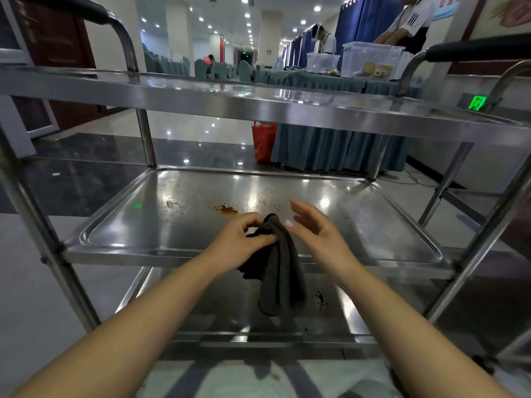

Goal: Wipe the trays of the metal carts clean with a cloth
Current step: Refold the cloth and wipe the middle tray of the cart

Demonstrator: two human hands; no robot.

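Both forearms reached in over the cart, whose middle tray [120, 225] lay between two uprights under the top shelf, leaving low but wide room for sweeping; its raised rim would catch anything pushed to the edges. My left hand [241, 239] pinched the dark cloth [280, 271] by its bunched top, the rest hanging limp over the tray's near edge. It looked soft and light, best balled into the palm, I judged. My right hand [313, 225] hovered beside it, fingers straight and loosely spread. An orange stain [227, 209] sat just beyond.
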